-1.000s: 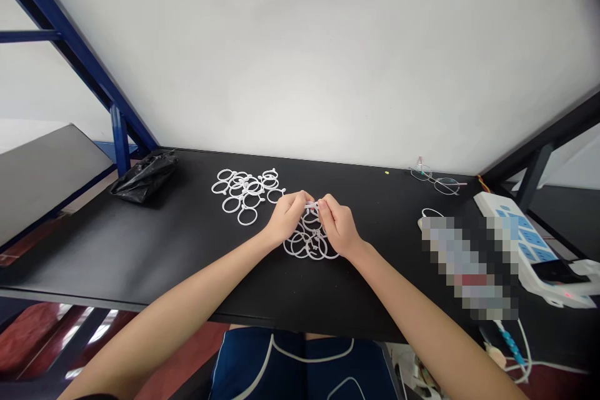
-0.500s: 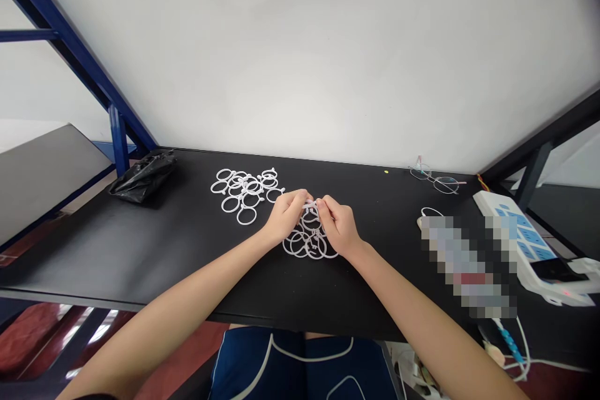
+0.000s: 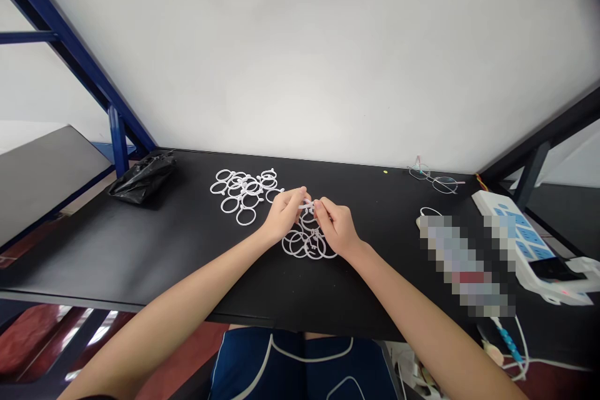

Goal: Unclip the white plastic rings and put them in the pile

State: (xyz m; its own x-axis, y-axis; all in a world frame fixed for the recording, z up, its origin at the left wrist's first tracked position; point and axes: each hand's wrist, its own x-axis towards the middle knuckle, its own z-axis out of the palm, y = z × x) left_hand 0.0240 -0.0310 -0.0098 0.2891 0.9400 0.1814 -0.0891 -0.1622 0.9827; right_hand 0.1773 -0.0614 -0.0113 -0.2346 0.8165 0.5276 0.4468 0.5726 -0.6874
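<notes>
While both forearms reach in over the black tabletop [image 3: 154, 250], the left hand [image 3: 283, 214] and the right hand [image 3: 338, 226] meet near its middle, almost knuckle to knuckle. Each pinches a slim white piece [image 3: 307, 205] between thumb and curled fingers, so that it bridges the narrow gap between them; its full shape is hidden by the fingers. Just below, partly covered by the right hand, lies a group of overlapping white rings [image 3: 305, 244], with small stubs gathered towards the centre. To the left of the left hand, a second, looser cluster of rings [image 3: 244, 186] spreads flat, each ring carrying a little tab where its edge can be seen. A crumpled black bag [image 3: 144, 178] rests at the far left, near the blue frame [image 3: 119, 137]. Over on the right are a pair of glasses [image 3: 432, 179], a blurred-out object [image 3: 469, 272] and a white power strip [image 3: 497, 205].
</notes>
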